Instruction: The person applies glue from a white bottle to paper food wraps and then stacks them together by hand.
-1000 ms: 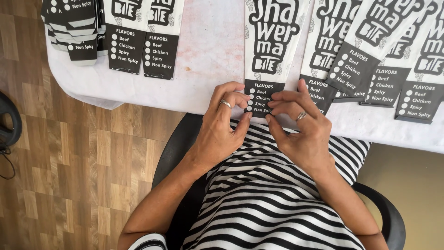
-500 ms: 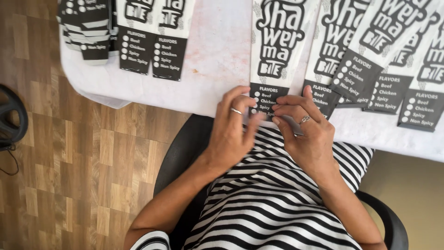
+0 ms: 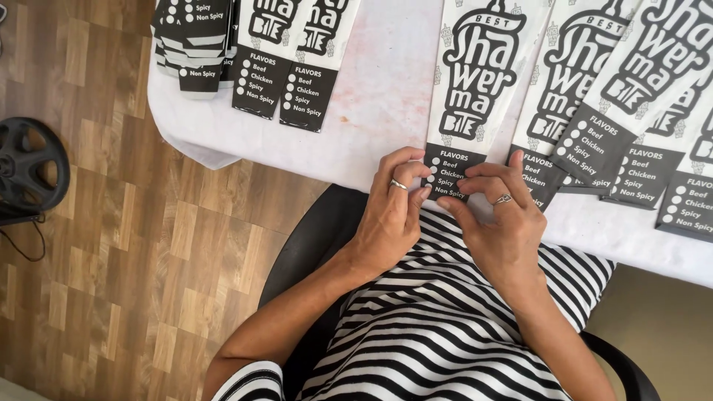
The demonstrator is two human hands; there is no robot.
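Note:
A long white paper sleeve (image 3: 475, 82) with black print and a black lower end lies on the white table (image 3: 371, 111) in front of me. My left hand (image 3: 390, 219) pinches the left corner of that black end at the table's near edge. My right hand (image 3: 499, 223) pinches the right corner of the same end, fingertips almost touching the left hand. Each hand wears a ring.
Several more printed sleeves (image 3: 594, 111) fan out to the right, overlapping. Two sleeves (image 3: 286, 59) and a stack (image 3: 193, 44) lie at the far left. I sit in a black chair (image 3: 312, 245) over a wood floor. A black round object (image 3: 30, 167) stands at left.
The view has shifted slightly. Both hands stay at the sleeve's black end, the fingers working along its lower edge.

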